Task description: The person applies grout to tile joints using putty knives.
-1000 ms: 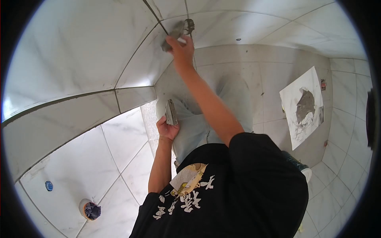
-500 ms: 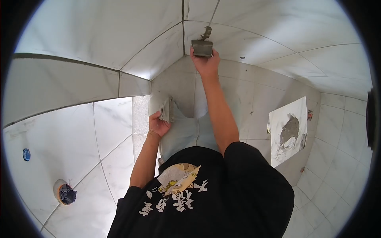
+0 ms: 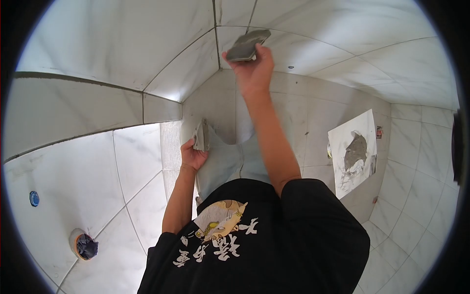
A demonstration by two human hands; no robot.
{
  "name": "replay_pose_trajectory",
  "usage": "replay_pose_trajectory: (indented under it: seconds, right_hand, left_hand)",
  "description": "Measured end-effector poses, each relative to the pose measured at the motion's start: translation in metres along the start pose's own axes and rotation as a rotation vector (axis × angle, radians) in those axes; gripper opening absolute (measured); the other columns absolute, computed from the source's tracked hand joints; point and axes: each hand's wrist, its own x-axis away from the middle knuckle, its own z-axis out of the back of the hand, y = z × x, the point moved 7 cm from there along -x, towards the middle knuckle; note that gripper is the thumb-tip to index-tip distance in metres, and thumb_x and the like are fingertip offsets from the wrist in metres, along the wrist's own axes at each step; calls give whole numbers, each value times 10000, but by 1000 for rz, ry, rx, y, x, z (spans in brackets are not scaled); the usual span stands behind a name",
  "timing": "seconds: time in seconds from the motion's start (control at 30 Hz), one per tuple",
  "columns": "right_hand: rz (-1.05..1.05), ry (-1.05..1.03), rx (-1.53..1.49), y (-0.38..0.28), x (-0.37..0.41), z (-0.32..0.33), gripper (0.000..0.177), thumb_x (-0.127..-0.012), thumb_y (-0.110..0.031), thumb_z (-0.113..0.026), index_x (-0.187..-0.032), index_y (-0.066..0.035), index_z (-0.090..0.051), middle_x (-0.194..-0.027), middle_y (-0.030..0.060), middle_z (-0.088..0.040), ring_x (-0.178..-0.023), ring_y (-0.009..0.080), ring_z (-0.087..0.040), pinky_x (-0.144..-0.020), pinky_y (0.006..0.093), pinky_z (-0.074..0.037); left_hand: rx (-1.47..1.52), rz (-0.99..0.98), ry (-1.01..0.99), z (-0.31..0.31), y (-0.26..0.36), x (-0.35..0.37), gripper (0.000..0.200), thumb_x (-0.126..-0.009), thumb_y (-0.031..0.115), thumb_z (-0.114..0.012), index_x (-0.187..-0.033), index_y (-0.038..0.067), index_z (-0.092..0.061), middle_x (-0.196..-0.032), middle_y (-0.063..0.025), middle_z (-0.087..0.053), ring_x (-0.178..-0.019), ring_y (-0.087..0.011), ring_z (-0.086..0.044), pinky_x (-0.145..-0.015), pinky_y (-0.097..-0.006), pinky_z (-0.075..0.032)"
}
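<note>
My right hand (image 3: 254, 73) is closed around a flat grey scraper (image 3: 248, 45) smeared with wet grout. The scraper is tilted, overlapping the lower end of a thin joint in the marble-look wall tile (image 3: 303, 24) just right of the room's corner. Lower down, my left hand (image 3: 195, 156) grips a flat, pale grey piece (image 3: 202, 134) with a dirty, grout-marked face, held in front of my leg near the left wall; its exact kind is unclear.
A white sheet (image 3: 338, 166) with a grey grout patch (image 3: 356, 151) stands out at the right. In the left tiled surface are a pipe opening (image 3: 86, 246) stuffed with dark material and a blue plug (image 3: 34, 198). A tiled ledge (image 3: 73, 110) juts out at upper left.
The scraper has turned from nearly level to tilted, and my right hand has rotated with it. The grout streak seen above the scraper no longer shows. My left hand keeps its hold.
</note>
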Motion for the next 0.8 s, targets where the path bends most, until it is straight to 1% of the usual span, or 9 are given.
replay_pose_trajectory:
  seconds: [0.1, 0.17, 0.23, 0.33, 0.43, 0.57, 0.7, 0.77, 0.8]
  right_hand:
    - [151, 145, 305, 7, -9, 15, 462, -901, -203, -622, -1262, 2, -418, -1169, 177, -477, -1053, 288, -523, -877, 483, -521]
    - [222, 212, 420, 17, -21, 16, 541, -863, -182, -706, -1274, -11, -399, -1141, 156, -474, -1029, 258, -528, -871, 458, -533]
    - [382, 331, 623, 23, -35, 15, 723, -809, -189, -787, -1335, -29, -317, -1125, 139, -491, -1012, 225, -540, -858, 405, -546]
    - [344, 260, 809, 51, -47, 7, 792, -790, -225, -807, -1349, -46, -275, -1119, 121, -520, -999, 208, -550, -859, 373, -546]
    - [175, 245, 683, 53, -28, 17, 767, -801, -217, -798, -1327, -55, -263, -1117, 117, -540, -991, 202, -553, -857, 377, -546]
    - [326, 400, 479, 29, -32, 21, 722, -794, -180, -802, -1294, -62, -295, -1124, 111, -543, -977, 196, -554, -873, 407, -544]
    - [87, 96, 335, 41, -30, 24, 494, -873, -242, -671, -1242, -52, -403, -1183, 144, -514, -1023, 259, -537, -920, 480, -515]
    - [-4, 4, 190, 40, -27, 45, 422, -903, -268, -609, -1220, -47, -437, -1210, 160, -497, -1041, 287, -527, -922, 507, -507]
    - [-44, 159, 84, 36, -27, 68, 397, -920, -282, -547, -1218, -40, -448, -1236, 176, -476, -1063, 314, -512, -917, 516, -504]
  left_hand:
    - [22, 12, 0, 6, 3, -2, 406, -842, 134, -605, -1235, 34, -595, -1116, -140, -690, -924, -281, -699, -760, -391, -605]
    - [18, 90, -169, -2, -1, 1, 395, -834, 70, -603, -1225, 15, -602, -1172, -115, -689, -1043, -252, -686, -875, -401, -586]
    - [17, 49, -92, 4, 1, 0, 413, -837, 102, -606, -1242, 21, -591, -1159, -132, -685, -997, -268, -691, -836, -403, -595]
    - [23, 2, -13, 9, 2, -1, 436, -839, 132, -607, -1262, 26, -580, -1149, -150, -680, -956, -284, -696, -805, -414, -603]
    - [45, -9, -2, 6, 1, 0, 438, -837, 130, -606, -1262, 26, -581, -1154, -149, -681, -963, -283, -696, -815, -426, -601]
    - [15, -2, -3, 3, 0, 2, 428, -828, 137, -608, -1243, 33, -594, -1136, -133, -689, -934, -277, -701, -783, -417, -604]
    - [-14, 27, 0, 10, 2, 0, 416, -822, 151, -617, -1221, 38, -605, -1108, -116, -698, -900, -269, -703, -739, -401, -603]
    - [5, 51, -104, -3, -1, -1, 372, -828, 92, -621, -1193, 20, -618, -1156, -107, -693, -1029, -237, -688, -877, -379, -580]
    - [13, 36, -118, -7, 0, -3, 372, -828, 92, -621, -1193, 20, -618, -1156, -107, -693, -1029, -237, -688, -877, -379, -580]
